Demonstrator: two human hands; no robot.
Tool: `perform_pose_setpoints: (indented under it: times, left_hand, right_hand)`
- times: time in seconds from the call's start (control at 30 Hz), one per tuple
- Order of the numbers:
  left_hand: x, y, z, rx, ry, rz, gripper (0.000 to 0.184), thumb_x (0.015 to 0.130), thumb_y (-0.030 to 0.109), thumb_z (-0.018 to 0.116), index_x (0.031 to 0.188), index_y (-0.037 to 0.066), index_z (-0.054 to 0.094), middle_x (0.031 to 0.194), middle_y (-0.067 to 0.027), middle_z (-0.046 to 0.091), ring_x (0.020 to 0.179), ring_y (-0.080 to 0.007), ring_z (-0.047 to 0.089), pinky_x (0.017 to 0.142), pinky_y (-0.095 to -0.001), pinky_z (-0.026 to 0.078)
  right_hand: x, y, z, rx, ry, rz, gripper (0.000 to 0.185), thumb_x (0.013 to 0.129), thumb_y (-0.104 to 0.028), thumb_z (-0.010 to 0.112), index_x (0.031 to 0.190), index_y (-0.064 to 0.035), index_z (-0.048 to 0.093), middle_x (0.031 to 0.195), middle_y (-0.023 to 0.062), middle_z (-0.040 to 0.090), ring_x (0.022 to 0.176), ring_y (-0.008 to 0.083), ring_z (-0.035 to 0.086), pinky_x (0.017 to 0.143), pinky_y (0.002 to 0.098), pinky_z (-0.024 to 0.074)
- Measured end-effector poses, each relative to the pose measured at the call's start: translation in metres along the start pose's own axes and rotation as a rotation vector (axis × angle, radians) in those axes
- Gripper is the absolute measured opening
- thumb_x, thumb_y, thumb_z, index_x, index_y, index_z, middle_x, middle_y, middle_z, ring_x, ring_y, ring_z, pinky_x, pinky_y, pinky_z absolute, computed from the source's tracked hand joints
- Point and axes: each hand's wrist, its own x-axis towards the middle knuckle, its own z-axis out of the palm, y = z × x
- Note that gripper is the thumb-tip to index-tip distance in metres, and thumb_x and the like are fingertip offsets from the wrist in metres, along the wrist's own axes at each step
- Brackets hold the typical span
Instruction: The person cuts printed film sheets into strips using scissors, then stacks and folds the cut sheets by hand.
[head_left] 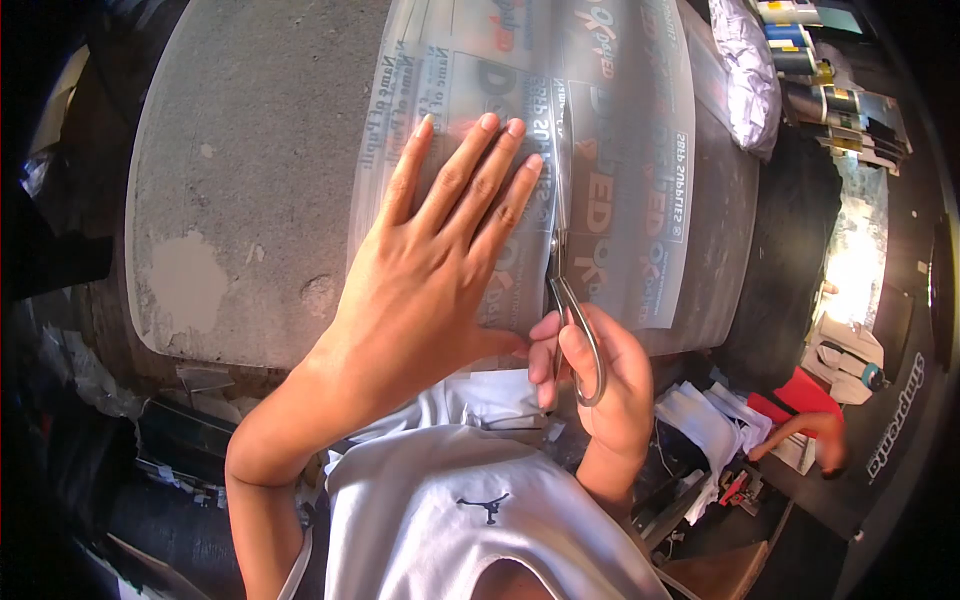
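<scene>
My left hand [440, 240] lies flat with fingers stretched out on a translucent printed plastic sheet [640, 280], pressing it to the table. Lettering on the sheet reads "SBFP SUPPLIES" and "Name of Pupil". In my right hand [615, 375] is a pair of metal scissors [557, 262], with fingers and thumb at the handle loops. The long blades point away from me and lie along the sheet, just right of my left fingertips. They look nearly closed, and a line runs through the plastic beside them.
The worn grey table [250, 130] has a pale bare patch at its left. A wrapped plastic bundle [745, 75] lies at the far right edge. Several rolls [795, 45] are stacked beyond it. At lower right, another person in red [810, 405] bends near white cloth [700, 425].
</scene>
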Motion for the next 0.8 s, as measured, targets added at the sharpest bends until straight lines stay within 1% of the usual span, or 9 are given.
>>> perform_pose_setpoints:
  times: [0.3, 0.6, 0.67, 0.8]
  left_hand:
    - [-0.0001, 0.0008, -0.0002, -0.007, 0.021, 0.004, 0.134, 0.055, 0.054, 0.093, 0.164, 0.007, 0.031, 0.17, -0.0147, 0.03, 0.161, -0.0291, 0.02, 0.133, -0.0541, 0.007]
    - [0.0015, 0.002, -0.0024, 0.01, 0.034, 0.01, 0.131, 0.057, 0.055, 0.092, 0.163, 0.006, 0.033, 0.169, -0.0151, 0.032, 0.16, -0.0297, 0.022, 0.133, -0.0543, 0.008]
    - [0.0017, 0.0032, -0.0041, 0.011, 0.016, -0.001, 0.131, 0.057, 0.056, 0.092, 0.163, 0.006, 0.033, 0.169, -0.0153, 0.032, 0.16, -0.0302, 0.023, 0.133, -0.0546, 0.009]
    - [0.0027, 0.0037, -0.0057, 0.007, 0.009, 0.002, 0.13, 0.057, 0.055, 0.092, 0.162, 0.006, 0.034, 0.169, -0.0155, 0.033, 0.16, -0.0305, 0.023, 0.132, -0.0549, 0.008]
  right_hand:
    - [0.0023, 0.0, 0.0037, -0.012, 0.022, -0.013, 0.032, 0.108, -0.03, 0.062, 0.111, 0.0022, 0.065, 0.083, 0.0083, 0.068, 0.066, 0.0115, 0.062, 0.064, 0.0247, 0.0495]
    - [0.0043, -0.0033, 0.0017, 0.0, 0.006, -0.013, 0.035, 0.108, -0.033, 0.061, 0.11, 0.0024, 0.064, 0.083, 0.0089, 0.068, 0.065, 0.0122, 0.062, 0.064, 0.0255, 0.0498]
    - [0.0058, -0.0042, 0.0016, -0.033, -0.003, -0.022, 0.042, 0.109, -0.036, 0.058, 0.113, 0.0054, 0.063, 0.083, 0.0142, 0.068, 0.062, 0.0173, 0.062, 0.061, 0.0268, 0.0503]
    - [0.0089, -0.0073, 0.0035, 0.003, -0.008, -0.009, 0.043, 0.109, -0.037, 0.058, 0.114, 0.0054, 0.063, 0.083, 0.0143, 0.068, 0.062, 0.0179, 0.063, 0.061, 0.0271, 0.0504]
